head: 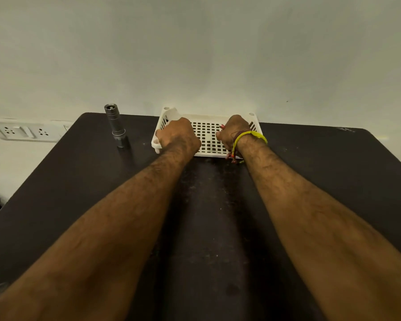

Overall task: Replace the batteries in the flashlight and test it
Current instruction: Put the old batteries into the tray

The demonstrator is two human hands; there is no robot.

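A silver flashlight (pixel 116 126) stands upright at the back left of the dark table, apart from both hands. At the back middle, against the wall, sits a white perforated basket (pixel 206 135). My left hand (pixel 177 135) is curled into a fist over the basket's left rim and seems to grip it; its fingers are hidden. My right hand (pixel 233 132) is closed inside the basket's right side, with a small red-tipped piece, probably a battery (pixel 222 126), showing between its fingers. Coloured thread bands circle the right wrist.
The dark table (pixel 79 181) runs from the wall toward me, with its left edge close to the flashlight. A white socket strip (pixel 26 132) is fixed to the wall at the left. Both forearms stretch across the table's middle.
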